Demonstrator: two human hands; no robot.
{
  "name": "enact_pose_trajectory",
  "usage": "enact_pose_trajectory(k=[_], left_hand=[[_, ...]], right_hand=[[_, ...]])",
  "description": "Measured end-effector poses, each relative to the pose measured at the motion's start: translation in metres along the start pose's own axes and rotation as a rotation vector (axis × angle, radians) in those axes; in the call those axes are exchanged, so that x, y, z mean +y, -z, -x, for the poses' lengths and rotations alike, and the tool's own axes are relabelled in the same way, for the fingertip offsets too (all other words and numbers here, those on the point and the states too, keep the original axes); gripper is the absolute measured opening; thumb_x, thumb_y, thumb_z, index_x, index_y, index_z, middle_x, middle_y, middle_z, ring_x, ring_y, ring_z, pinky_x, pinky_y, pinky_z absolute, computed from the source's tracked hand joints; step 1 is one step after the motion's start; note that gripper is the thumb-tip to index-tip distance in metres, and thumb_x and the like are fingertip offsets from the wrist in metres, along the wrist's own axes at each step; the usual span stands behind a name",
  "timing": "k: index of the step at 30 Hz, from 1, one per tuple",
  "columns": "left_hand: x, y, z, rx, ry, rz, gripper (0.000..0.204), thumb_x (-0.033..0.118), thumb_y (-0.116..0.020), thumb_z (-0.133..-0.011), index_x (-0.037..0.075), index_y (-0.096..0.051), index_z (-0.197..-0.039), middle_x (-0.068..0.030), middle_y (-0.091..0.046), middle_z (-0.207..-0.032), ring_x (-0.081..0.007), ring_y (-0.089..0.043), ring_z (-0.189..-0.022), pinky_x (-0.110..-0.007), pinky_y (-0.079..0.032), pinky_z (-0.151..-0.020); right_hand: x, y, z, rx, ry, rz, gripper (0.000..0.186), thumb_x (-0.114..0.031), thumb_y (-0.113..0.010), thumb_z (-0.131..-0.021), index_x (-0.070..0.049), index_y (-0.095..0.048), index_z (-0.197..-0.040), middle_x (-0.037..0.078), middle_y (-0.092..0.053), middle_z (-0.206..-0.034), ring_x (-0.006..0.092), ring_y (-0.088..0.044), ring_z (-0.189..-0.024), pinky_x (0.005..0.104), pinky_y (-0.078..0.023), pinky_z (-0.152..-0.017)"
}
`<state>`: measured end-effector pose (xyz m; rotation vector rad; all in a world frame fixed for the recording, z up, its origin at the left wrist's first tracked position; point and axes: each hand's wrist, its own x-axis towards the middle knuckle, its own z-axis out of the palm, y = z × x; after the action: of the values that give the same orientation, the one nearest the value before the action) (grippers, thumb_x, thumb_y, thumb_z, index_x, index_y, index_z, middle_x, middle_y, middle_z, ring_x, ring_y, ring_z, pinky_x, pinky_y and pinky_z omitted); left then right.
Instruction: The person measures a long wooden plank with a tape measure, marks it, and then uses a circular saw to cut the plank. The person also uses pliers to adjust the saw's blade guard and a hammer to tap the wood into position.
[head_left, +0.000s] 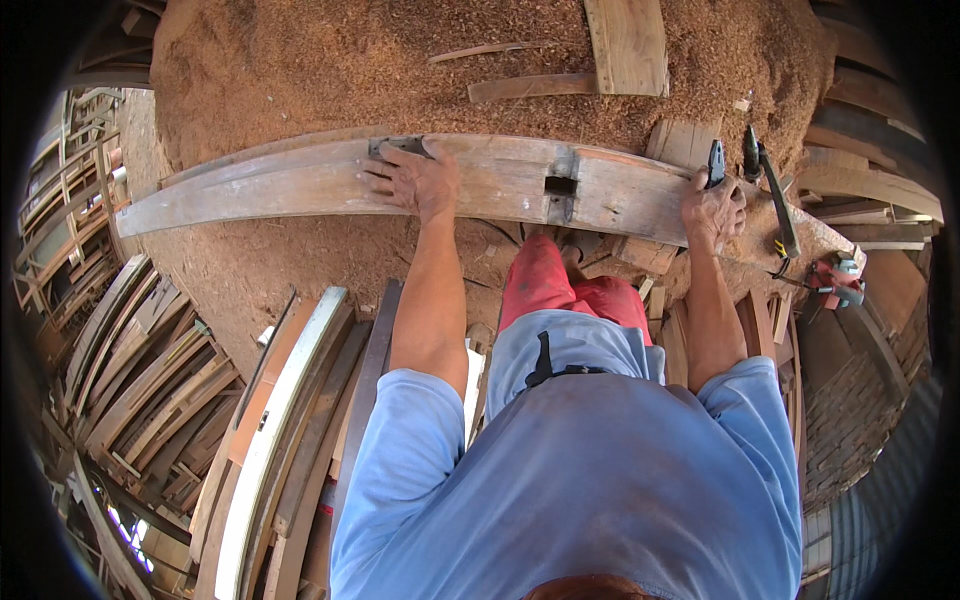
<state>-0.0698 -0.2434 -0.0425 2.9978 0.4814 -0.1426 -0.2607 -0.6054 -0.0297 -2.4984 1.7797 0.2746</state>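
A long, worn wooden plank (pixel 280 195) lies across in front of me, with a dark rectangular hole (pixel 561 186) cut through it right of the middle. My left hand (pixel 418 180) rests on the plank with its fingers spread, beside a dark recess (pixel 396 146) at the far edge. Over the plank's right part, my right hand (pixel 714 212) is closed round a pair of pliers (pixel 716 160), whose jaws point away from me. Just right of that hand lies a tool with a black and yellow handle (pixel 780 205), perhaps a hammer.
Sawdust (pixel 320 80) is heaped beyond the plank, with a short board (pixel 628 45) and a thin strip (pixel 530 88) on it. A red and grey clamp-like tool (pixel 838 283) sits at the right. Stacked lumber (pixel 150 370) fills the left, and more boards (pixel 290 430) stand near my left arm.
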Motion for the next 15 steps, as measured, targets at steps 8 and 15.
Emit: enact_pose_trajectory(k=[8,15], left_hand=[[0.000,0.000,0.000,0.013,-0.004,-0.026,0.085,0.048,-0.051,-0.091,-0.007,-0.023,-0.150,-0.0399,-0.004,-0.159,-0.0547,0.002,-0.149,-0.068,-0.001,-0.116],[-0.003,-0.007,-0.001,0.015,0.011,-0.039,0.086,0.049,-0.051,-0.091,-0.006,-0.023,-0.150,-0.0398,-0.005,-0.159,-0.0552,0.001,-0.149,-0.069,-0.002,-0.116]], right_hand=[[-0.001,0.003,0.001,-0.011,0.002,0.003,0.062,-0.055,-0.051,-0.091,-0.010,-0.057,-0.133,0.025,-0.049,-0.138,0.0458,-0.046,-0.128,0.0545,-0.027,-0.111],[0.001,0.000,-0.003,-0.050,-0.012,0.010,0.066,-0.058,-0.051,-0.090,-0.013,-0.053,-0.137,0.023,-0.047,-0.142,0.0444,-0.042,-0.133,0.0567,-0.027,-0.112]])
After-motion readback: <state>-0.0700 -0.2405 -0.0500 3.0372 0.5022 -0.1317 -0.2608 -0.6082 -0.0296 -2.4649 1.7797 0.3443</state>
